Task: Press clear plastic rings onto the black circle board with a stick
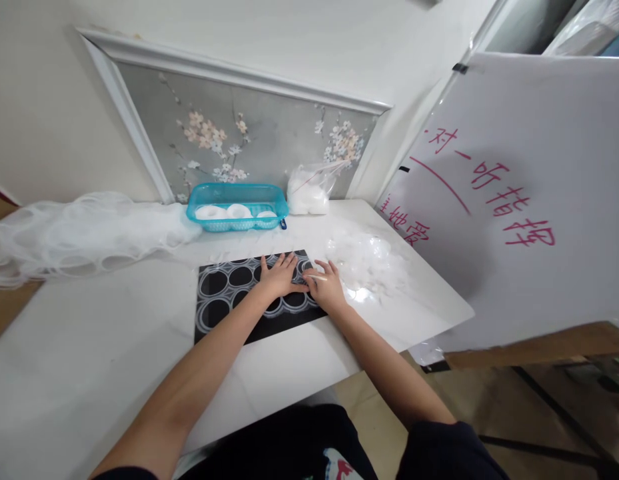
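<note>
- at the desk (139, 347), seen from above, with two bare hands at work over a black board (276, 328).
- lying flat between the back and front edges of the desk: the black board, and on it a translucent ring-patterned sheet (226, 310) with rows of pale circles, many nearly touching.
- pressed palm-down near the black board's back edge: the left hand (280, 277), fingers released and spread wide, thumb pointing toward the other hand.
- over the right end of the same board: the right hand (328, 290), fingers bent and grasping a thin white stick (316, 277); too small to tell whether touching the rings with its tip.
- near the back edge of the desk: a blue basket (236, 192) with white rings (239, 211) inside.
- just beside it, toward the back right corner: a clear bag (309, 192) of white material.
- scattered along the right edge of the desk: shiny clear plastic pieces (372, 259).
- heaped at the back left: white netting (89, 233) with round openings, reaching the basket.
- behind the desk: a framed panel (274, 127) of painted blossoms.
- at far right: a white board (549, 147) with red handwriting.
</note>
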### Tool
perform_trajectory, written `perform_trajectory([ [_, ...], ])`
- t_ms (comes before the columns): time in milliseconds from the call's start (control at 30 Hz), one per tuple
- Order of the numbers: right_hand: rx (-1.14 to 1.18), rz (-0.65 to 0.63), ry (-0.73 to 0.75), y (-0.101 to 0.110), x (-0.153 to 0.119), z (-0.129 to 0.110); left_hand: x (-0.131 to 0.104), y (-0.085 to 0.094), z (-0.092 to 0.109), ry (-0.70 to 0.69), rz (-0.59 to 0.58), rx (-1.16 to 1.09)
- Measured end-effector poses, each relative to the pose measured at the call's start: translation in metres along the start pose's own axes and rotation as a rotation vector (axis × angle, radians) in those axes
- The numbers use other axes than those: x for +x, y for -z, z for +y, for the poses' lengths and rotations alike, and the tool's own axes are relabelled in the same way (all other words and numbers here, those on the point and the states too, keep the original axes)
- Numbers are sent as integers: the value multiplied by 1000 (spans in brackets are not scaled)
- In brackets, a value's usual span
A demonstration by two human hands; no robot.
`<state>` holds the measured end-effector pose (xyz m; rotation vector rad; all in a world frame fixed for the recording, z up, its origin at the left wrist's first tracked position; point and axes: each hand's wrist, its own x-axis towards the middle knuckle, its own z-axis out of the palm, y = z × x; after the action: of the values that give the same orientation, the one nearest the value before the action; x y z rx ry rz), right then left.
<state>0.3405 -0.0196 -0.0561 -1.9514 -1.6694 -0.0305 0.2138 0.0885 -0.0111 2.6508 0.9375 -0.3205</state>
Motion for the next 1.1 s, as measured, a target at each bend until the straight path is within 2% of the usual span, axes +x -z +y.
perform_trajectory([
  [100, -139, -9, 55, -1, -3, -4, 0, 0, 2, 16, -1, -6],
  [167, -165, 1, 58, 4, 6, -1, -1, 1, 4, 29, -7, -9],
  [233, -157, 99, -57, 17, 25, 8, -2, 2, 4, 39, -15, -13],
  [333, -146, 334, -325, 45, 59, 23, -5, 3, 3, 46, -14, -20],
  [400, -142, 406, -383, 59, 68, 25, -7, 2, 2, 46, 5, -25],
  [467, -46, 393, -315, 62, 59, 17, -8, 1, 2, 47, 45, -27],
  [567, 213, 286, -157, 51, 16, -3, -11, -2, 5, 13, 109, -31],
  [633, 346, 221, -182, 41, -17, -13, -14, -3, 9, -56, 106, -41],
  [733, 473, 169, -315, 34, -53, -19, -19, -5, 14, -174, 27, -51],
  [800, 513, 200, -374, 34, -62, -19, -21, -5, 15, -213, -25, -46],
  [967, 457, 431, -375, 35, -61, -21, -20, -5, 13, -208, -57, -34],
  [1033, 443, 387, -349, 34, -61, -22, -19, -5, 13, -198, -65, -30],
  [1100, 458, 284, -335, 33, -61, -22, -19, -4, 14, -188, -74, -23],
])
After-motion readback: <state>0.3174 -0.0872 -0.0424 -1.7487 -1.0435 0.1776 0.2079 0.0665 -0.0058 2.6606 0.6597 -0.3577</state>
